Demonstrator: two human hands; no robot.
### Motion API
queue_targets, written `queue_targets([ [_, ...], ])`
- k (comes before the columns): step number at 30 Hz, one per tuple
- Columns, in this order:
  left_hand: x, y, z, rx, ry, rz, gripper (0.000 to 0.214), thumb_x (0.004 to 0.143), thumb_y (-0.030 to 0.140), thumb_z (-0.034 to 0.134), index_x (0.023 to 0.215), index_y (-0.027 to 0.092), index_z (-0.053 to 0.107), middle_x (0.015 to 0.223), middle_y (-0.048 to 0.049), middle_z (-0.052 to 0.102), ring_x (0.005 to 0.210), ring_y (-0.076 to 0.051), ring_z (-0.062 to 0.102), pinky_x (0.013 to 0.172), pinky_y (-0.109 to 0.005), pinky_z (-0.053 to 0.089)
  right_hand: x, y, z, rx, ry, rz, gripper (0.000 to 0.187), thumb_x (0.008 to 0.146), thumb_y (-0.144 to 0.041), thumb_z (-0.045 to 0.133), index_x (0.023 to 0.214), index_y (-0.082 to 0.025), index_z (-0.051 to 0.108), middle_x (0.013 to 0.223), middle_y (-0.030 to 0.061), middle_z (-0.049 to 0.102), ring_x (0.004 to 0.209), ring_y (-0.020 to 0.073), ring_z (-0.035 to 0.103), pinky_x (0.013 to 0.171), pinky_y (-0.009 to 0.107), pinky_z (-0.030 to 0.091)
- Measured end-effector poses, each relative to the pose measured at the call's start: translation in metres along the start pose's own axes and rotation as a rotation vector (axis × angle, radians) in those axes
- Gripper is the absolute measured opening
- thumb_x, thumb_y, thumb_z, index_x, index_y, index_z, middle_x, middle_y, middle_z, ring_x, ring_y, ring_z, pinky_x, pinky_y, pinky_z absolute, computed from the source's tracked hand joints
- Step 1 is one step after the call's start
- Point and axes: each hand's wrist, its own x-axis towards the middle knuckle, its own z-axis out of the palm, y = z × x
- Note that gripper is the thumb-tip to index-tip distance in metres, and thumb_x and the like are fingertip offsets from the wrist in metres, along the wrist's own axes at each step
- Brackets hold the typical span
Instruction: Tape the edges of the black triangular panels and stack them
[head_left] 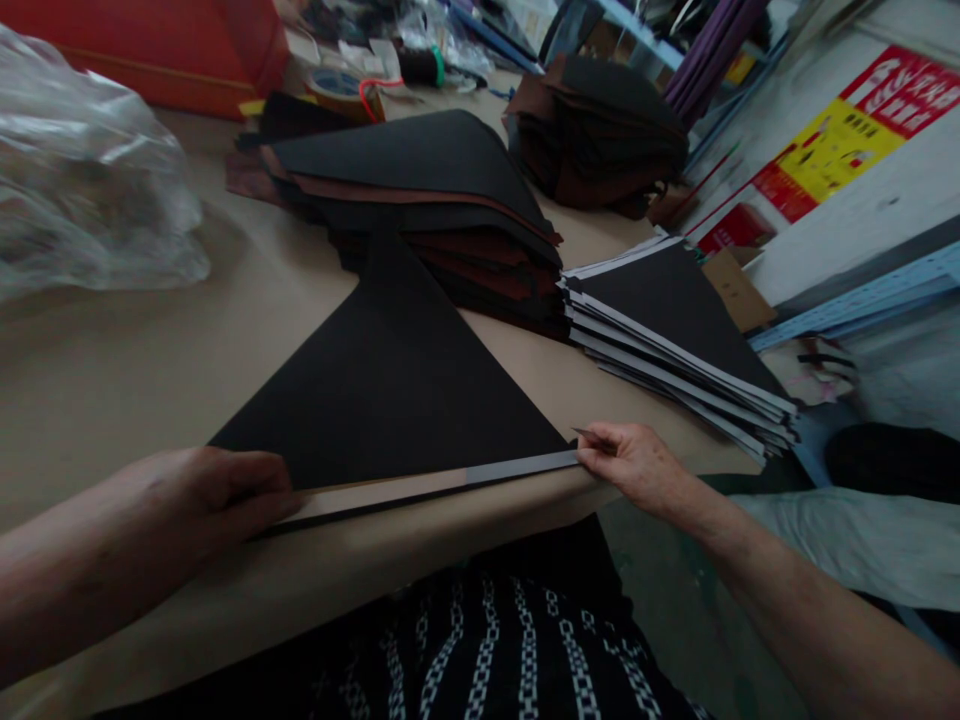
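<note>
A black triangular sheet (390, 390) lies on the beige table (112, 370) near its front edge. Under its near edge a grey and tan strip (450, 480) shows along the table's edge. My left hand (202, 495) rests closed on the sheet's left corner, fingers curled over the edge. At the sheet's right corner my right hand (630, 462) pinches the end of the strip and the sheet's tip.
A pile of black and brown triangular sheets (420, 190) lies behind. A stack of white-edged black sheets (675, 330) sits at the right. Dark folded material (600, 130) is farther back. Crumpled clear plastic (82, 170) lies at the left, a red box (165, 45) beyond it.
</note>
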Motion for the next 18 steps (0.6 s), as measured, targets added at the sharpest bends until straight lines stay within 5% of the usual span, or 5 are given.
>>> queue_targets([
  [9, -0.007, 0.022, -0.009, -0.006, 0.052, 0.027, 0.032, 0.072, 0.045, 0.048, 0.055, 0.021, 0.061, 0.049, 0.0023, 0.055, 0.049, -0.013, 0.05, 0.051, -0.021, 0.031, 0.002, -0.011, -0.013, -0.21, 0.034, 0.063, 0.013, 0.076, -0.027, 0.06, 0.078, -0.02, 0.05, 0.064, -0.0027, 0.053, 0.058, 0.0112, 0.045, 0.056, 0.025, 0.03],
  [14, -0.006, 0.022, -0.008, -0.005, 0.047, 0.056, 0.032, 0.071, 0.044, 0.046, 0.056, 0.021, 0.062, 0.05, 0.0012, 0.057, 0.049, -0.014, 0.051, 0.051, -0.022, 0.032, 0.004, -0.037, -0.026, 0.074, -0.041, -0.119, 0.011, 0.083, -0.026, 0.052, 0.074, -0.019, 0.051, 0.066, -0.0025, 0.049, 0.062, 0.0106, 0.043, 0.059, 0.024, 0.034],
  [18, -0.008, 0.028, -0.01, -0.101, 0.067, 0.008, 0.029, 0.063, 0.046, 0.054, 0.049, 0.021, 0.06, 0.045, 0.0005, 0.055, 0.045, -0.014, 0.048, 0.047, -0.022, 0.03, 0.015, -0.051, -0.013, 0.305, -0.179, -0.191, 0.01, 0.082, -0.027, 0.053, 0.076, -0.018, 0.052, 0.071, -0.0015, 0.049, 0.067, 0.0109, 0.044, 0.063, 0.023, 0.036],
])
